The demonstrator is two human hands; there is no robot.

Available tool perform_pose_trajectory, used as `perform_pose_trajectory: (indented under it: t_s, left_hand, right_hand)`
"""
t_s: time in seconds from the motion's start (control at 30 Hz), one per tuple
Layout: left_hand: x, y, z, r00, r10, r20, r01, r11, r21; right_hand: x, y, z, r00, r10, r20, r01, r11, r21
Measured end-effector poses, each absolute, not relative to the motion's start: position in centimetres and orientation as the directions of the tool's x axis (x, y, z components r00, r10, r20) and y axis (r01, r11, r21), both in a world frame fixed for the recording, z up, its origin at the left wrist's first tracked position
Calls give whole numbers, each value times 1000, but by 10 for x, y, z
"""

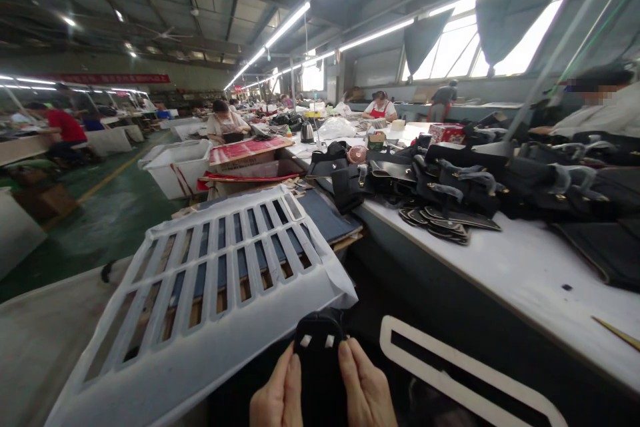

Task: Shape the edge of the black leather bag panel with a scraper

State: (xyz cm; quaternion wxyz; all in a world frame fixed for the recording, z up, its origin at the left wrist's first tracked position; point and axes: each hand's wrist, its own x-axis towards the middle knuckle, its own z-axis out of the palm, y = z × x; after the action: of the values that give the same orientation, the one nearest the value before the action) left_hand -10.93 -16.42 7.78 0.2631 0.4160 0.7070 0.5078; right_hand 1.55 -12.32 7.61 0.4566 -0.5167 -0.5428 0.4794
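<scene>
Between my two hands is a black leather-like piece (321, 373) with a rounded top edge and two small pale tabs near that end. My left hand (278, 390) grips its left side, thumb along the edge. On the opposite side my right hand (367, 383) pinches the other edge near the top. The lower part of the piece runs out of view at the bottom. To the right of my hands lies a pale, slotted oval frame (465, 373). Ahead and left stands a white slatted panel (225, 260).
A white table (525, 267) runs along my right, bearing black bags (450, 170) and a stack of black flat pieces (440, 223). A pointed yellowish tool (615, 332) lies near its right end. A white bin (175, 167) stands beyond the panel. Several people work farther off.
</scene>
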Motion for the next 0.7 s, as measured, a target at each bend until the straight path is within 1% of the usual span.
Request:
perform_pose_trajectory:
  t_s: [0.2,0.33,0.4,0.47,0.57,0.7]
  left_hand:
    - [-107,-165,73,-478,874,88,330,86,940]
    - [-100,-171,64,-424,890,166,389,13,921]
    - [-96,-174,63,-397,901,178,383,-14,923]
    - [-92,-175,64,-368,913,175,331,-47,943]
    - [-91,-176,73,-316,935,162,199,-101,975]
    - [-93,-175,85,-234,967,99,59,-88,994]
  right_hand:
    - [19,-118,81,-97,995,19,107,29,-994]
    - [28,-114,73,-167,986,18,133,40,-990]
    - [32,-111,69,-184,983,-1,136,24,-990]
    - [34,-109,67,-201,979,-23,130,4,-991]
    - [30,-108,71,-187,982,-22,121,1,-993]
    - [23,-108,81,-126,992,4,124,19,-992]
